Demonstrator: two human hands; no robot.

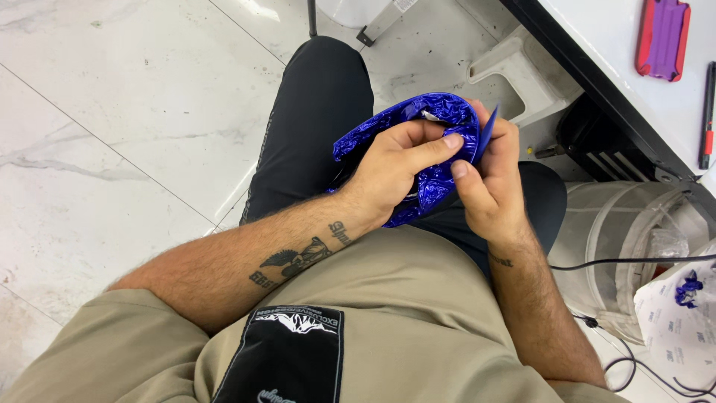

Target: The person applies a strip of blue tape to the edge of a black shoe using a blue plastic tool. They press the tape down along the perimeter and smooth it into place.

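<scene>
While both hands work over the lap, the surroundings crowd in from the right: a white table edge point(597, 45) carries a red and purple case point(662, 37) and a black and red pen point(707, 112), and below it stand a clear plastic bin point(634, 246), a pale plastic stool point(514, 71) and a black cable point(634, 261). White marbled floor tiles point(112, 112) lie to the left. Glossy blue film point(418, 149), crinkled and reflective, wraps a rounded object held above the black trousers point(313, 112). Left hand point(399, 168) grips it, thumb pressed across the film. Right hand point(488, 168) pinches a thin blue tool point(486, 133) against the wrap's edge; the object beneath is hidden.
</scene>
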